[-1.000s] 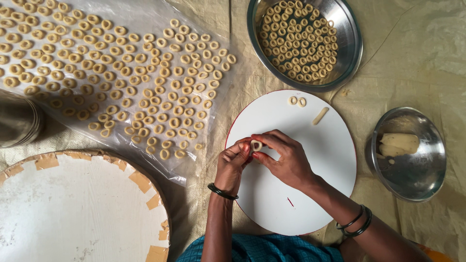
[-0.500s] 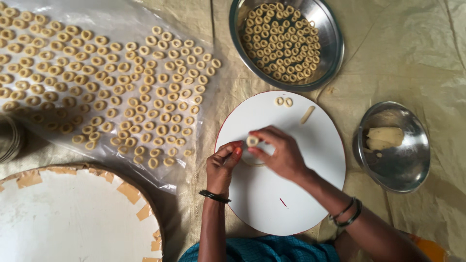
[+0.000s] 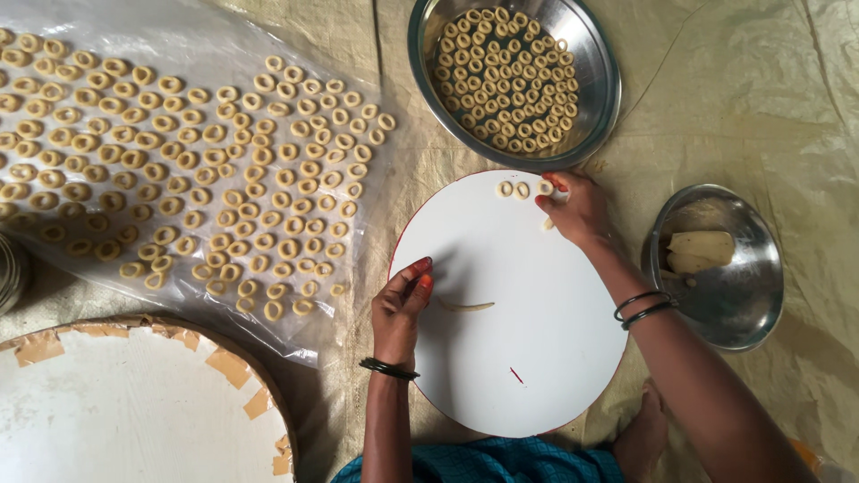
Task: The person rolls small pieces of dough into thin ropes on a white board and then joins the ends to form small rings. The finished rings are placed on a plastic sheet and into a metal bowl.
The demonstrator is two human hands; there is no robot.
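My left hand (image 3: 401, 306) rests on a round white board (image 3: 528, 349) with its fingers loosely curled and nothing in it. A thin strip of dough (image 3: 466, 307) lies just right of its fingertips. My right hand (image 3: 575, 207) is at the board's far edge, its fingertips pinching a small dough ring (image 3: 543, 187) down beside two other rings (image 3: 514, 189). A small bit of dough (image 3: 547, 224) shows under that hand.
A steel plate (image 3: 422, 63) full of dough rings stands beyond the board. Several more rings lie in rows on a clear plastic sheet (image 3: 179, 170) at left. A steel bowl (image 3: 752, 295) with a dough lump (image 3: 700, 250) sits at right. A large round taped board (image 3: 107, 411) fills the lower left.
Both hands were together at the board's middle shaping a ring. The right hand has carried it up to the far edge; the left hand has dropped to the board beside a dough strip.
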